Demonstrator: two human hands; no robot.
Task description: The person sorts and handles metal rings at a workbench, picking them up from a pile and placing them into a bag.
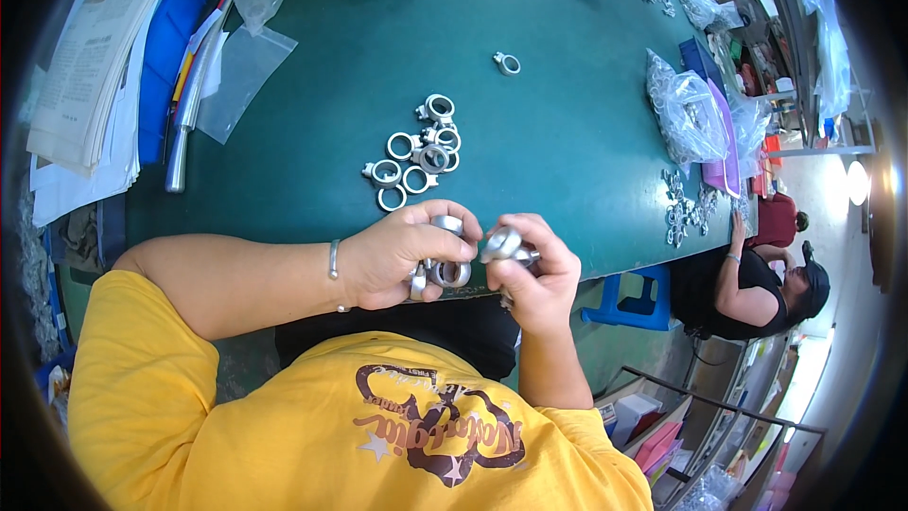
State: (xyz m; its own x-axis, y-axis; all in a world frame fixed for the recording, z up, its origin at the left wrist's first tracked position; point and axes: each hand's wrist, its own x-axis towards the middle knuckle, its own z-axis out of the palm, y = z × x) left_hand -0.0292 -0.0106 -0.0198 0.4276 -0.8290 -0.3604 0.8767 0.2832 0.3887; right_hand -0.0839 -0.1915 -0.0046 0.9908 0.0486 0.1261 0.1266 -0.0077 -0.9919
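Note:
My left hand (395,254) is curled round several silver metal ring clamps (461,274), which poke out between the thumb and fingers and below the palm. Close beside it, over the table's near edge, my right hand (547,273) grips another silver ring clamp (501,244) between thumb and fingers; more metal shows behind it, partly hidden by the fingers. Just beyond my hands, a loose cluster of similar ring clamps (433,160) with small side lugs lies on the green tabletop (312,132), some overlapping. One ring clamp (500,59) lies alone farther off.
At the left stand papers (90,85), a blue bin (170,57), a silver rod-like tool (189,109) and a clear bag (251,80). Rightward are a plastic-wrapped bundle (686,114), small metal parts (676,213), a blue stool (624,310) and a co-worker (752,293) at the table.

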